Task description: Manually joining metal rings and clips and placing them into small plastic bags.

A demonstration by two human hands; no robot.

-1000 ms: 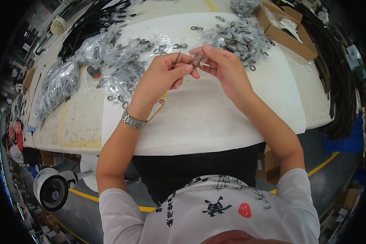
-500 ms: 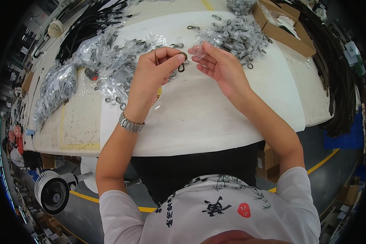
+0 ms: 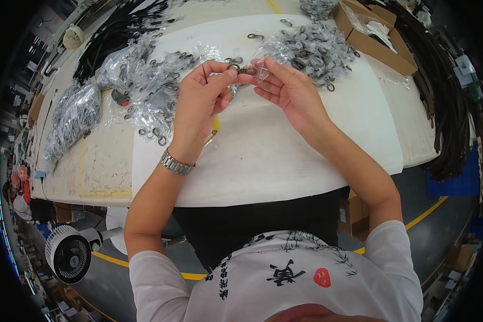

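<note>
My left hand (image 3: 203,96) pinches a dark metal swivel snap hook (image 3: 234,67) between thumb and forefinger. A thin dark pointed tip (image 3: 204,74) sticks up between its fingers, and something yellow (image 3: 216,123) shows below the palm; whether these are one tool is hidden. My right hand (image 3: 292,94) holds a small clear plastic bag (image 3: 261,71) between thumb and fingers, the other fingers loosely curled. The hook's far end lies at the bag, seemingly inside it. Beyond the right hand lies a heap of bagged metal hooks (image 3: 319,51).
More bagged hooks (image 3: 169,75) lie left of my hands, beside a filled plastic sack (image 3: 78,121). A loose hook (image 3: 255,36) lies ahead. An open cardboard box (image 3: 378,40) stands far right. Dark straps (image 3: 99,40) lie far left. A fan (image 3: 70,252) stands below the table's left side.
The snap hook, upright below my left fingertips before, now points sideways toward my right hand. The two hands have come together, and the bag is now at the hook's end.
</note>
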